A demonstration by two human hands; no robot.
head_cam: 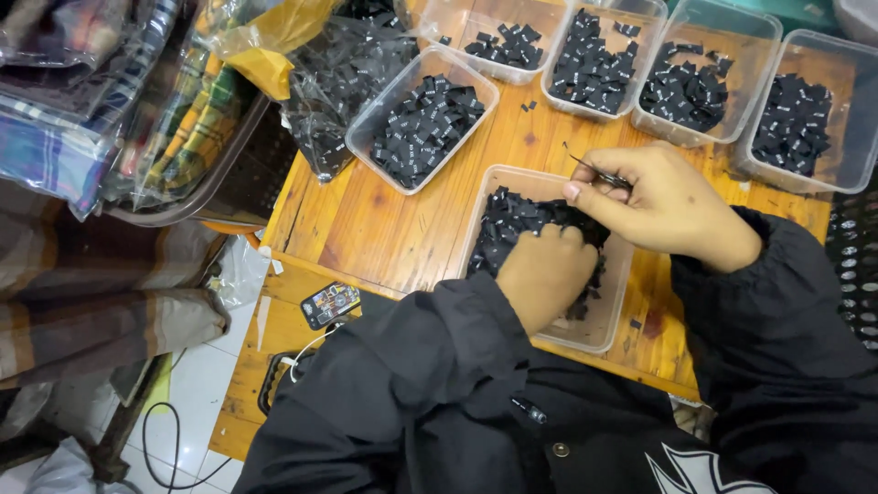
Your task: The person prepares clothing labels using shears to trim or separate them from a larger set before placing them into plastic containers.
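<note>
A wooden table [384, 229] fills the middle of the frame, its boards running from the lower left toward the upper right; a person in a black jacket [512, 402] leans over it from the bottom edge. At the upper left a heap of folded checked cloth in clear plastic bags [110, 101] lies beside the table, part of it in a dark tray. A crumpled clear bag of small black labels [343, 82] rests at the table's upper left, with a yellow bag above it. Across the top of the frame stand five clear plastic tubs [425, 119], each holding a loose pile of black labels; four sit in a row to the upper right, one lies tilted nearer the centre. A sixth clear tub [599, 311] sits in the centre, right under the hands; its pile of black woven labels [521, 220] is heaped toward its upper end. The left hand [544, 274] is curled into a loose fist, knuckles up, pressed down into that pile; what its fingers hold is hidden. The right hand [663, 206], just above and to the right, has thumb and fingers pinched together on thin metal tweezers [594, 169], whose tips point to the upper left. A phone [329, 304] lies at the lower left on the table's lower ledge, beside a white cable.
</note>
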